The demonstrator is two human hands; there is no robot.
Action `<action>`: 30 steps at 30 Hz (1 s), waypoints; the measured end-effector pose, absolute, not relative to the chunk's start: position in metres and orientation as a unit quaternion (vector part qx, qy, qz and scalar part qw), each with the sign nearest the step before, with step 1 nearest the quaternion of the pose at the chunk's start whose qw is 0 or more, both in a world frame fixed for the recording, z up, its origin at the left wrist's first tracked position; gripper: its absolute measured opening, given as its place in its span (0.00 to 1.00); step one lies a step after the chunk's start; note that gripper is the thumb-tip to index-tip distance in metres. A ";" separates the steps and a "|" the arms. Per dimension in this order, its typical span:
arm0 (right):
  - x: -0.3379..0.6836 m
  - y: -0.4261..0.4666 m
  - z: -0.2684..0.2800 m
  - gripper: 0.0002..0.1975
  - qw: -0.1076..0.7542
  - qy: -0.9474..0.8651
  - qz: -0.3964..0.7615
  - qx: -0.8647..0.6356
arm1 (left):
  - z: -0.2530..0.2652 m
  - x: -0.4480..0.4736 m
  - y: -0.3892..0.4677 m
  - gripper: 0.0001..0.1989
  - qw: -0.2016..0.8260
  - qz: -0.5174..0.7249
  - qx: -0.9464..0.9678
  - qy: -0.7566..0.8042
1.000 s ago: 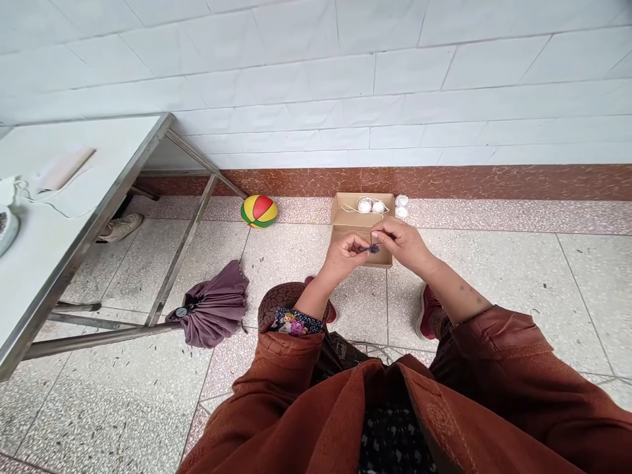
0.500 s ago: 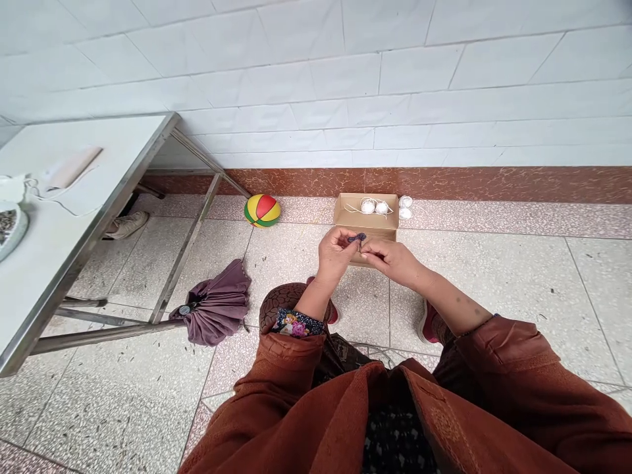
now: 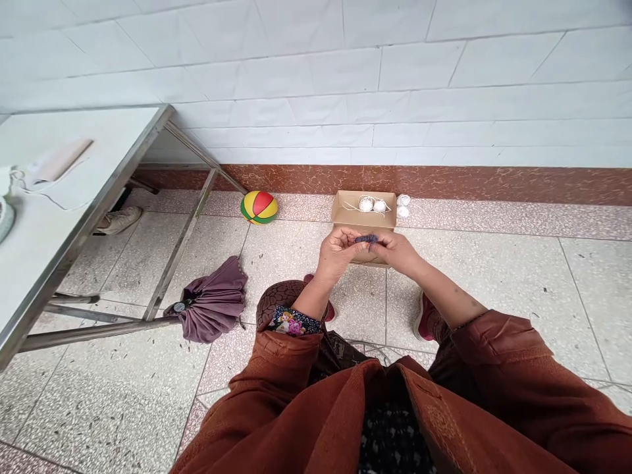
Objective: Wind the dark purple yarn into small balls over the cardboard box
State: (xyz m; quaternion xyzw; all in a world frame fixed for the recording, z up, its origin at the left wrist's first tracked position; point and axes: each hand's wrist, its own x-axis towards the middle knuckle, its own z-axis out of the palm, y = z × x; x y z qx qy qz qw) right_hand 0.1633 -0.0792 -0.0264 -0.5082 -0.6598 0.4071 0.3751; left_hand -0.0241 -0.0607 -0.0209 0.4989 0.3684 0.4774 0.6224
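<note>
Between my hands is a small dark blue bundle (image 3: 366, 239) that looks like yarn; its exact kind is too small to make out. My left hand (image 3: 338, 253) pinches its left end between thumb and fingers. On the right end, the closed fingertips of my right hand (image 3: 399, 251) press against it. Both hands hang above the near part of an open cardboard box (image 3: 340, 214) on the floor. Inside the box lie two white yarn balls (image 3: 372, 205) with loose strands, and two more white balls (image 3: 403, 205) rest just right of it.
A multicoloured ball (image 3: 259, 207) sits by the wall, left of the box. A folded purple umbrella (image 3: 214, 303) leans at the metal-framed table (image 3: 123, 141), which bears a pale flat item (image 3: 64, 160) and a cord. Another person's shoe (image 3: 120, 220) shows beneath the table.
My right fingers have shifted to grip the dark blue bundle's right end, and more of it shows between the hands. A thin dark strand or stick seen below it earlier is no longer visible.
</note>
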 end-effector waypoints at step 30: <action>0.158 -0.094 -0.013 0.11 0.368 -0.734 0.324 -0.470 | -0.037 -0.026 -0.050 0.09 0.490 0.489 0.547 0.471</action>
